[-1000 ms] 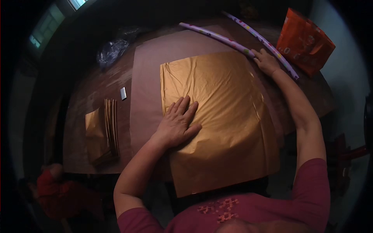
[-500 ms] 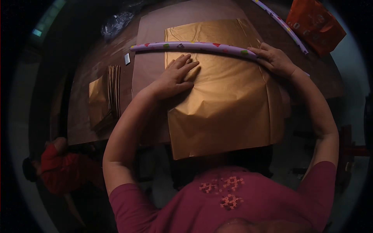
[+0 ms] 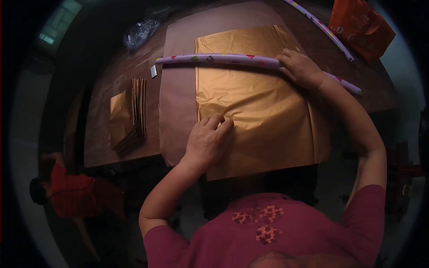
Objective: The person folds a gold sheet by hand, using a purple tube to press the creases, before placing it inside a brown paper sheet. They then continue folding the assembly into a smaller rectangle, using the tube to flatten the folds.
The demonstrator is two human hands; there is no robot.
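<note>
Where the gold sheet (image 3: pixel 263 102) lay: on the counter (image 3: pixel 103 149), over a larger mauve sheet (image 3: pixel 178 91), its near side seeming to overhang the counter's near edge; creases ran out from its left edge.
Patterned roll (image 3: pixel 232 59): across the far part of the gold sheet, its left end over the mauve sheet, its right end showing beyond the right forearm.
Right hand (image 3: pixel 301 69): closed on the roll, toward the right.
Left hand (image 3: pixel 208 140): narrow, fingers curled at the gold sheet's left edge; whether they pinched the paper could not be told.
Fresh change: a second earlier the roll lay beyond the sheet's far right corner and the left hand was spread flat; now the roll spanned the gold and the left fingers had drawn in.
Bearing on the work: roll and sheet, by judgement, were being handled together.
Left side: folded gold stack (image 3: pixel 138 107), small pale block (image 3: pixel 153 71); farther off, clear plastic (image 3: pixel 140 32).
Far right: second roll (image 3: pixel 320 25), orange bag (image 3: pixel 359 33).
Near left: another person (image 3: pixel 73 192) in red.
</note>
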